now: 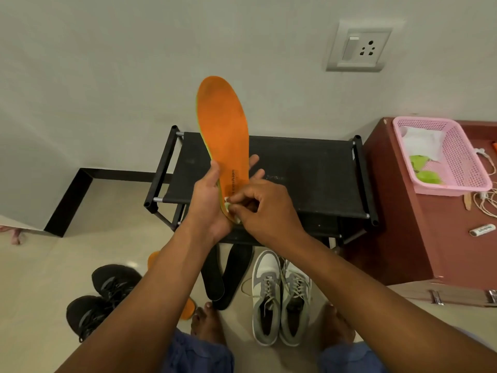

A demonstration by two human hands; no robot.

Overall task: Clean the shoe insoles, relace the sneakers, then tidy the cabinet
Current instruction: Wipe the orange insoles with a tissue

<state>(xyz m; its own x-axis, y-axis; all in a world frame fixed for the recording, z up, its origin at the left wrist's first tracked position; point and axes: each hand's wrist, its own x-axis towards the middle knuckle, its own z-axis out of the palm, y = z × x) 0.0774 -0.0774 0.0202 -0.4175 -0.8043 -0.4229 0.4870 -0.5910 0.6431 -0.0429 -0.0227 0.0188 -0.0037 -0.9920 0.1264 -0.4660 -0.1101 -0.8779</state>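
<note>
Gripping the orange insole upright at its heel, the left hand holds it above the rack; the right hand pinches a wipe against its lower edge.

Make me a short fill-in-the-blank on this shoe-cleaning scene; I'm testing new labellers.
1. The left hand holds a long foam insole coloured ____.
2. The right hand pinches a small white ____ against the insole's heel end.
3. The grey-and-white laced sneakers stand on the ____.
4. The pink perforated plastic basket sits on the ____ cabinet.

Missing: orange; wipe; floor; reddish-brown
</note>
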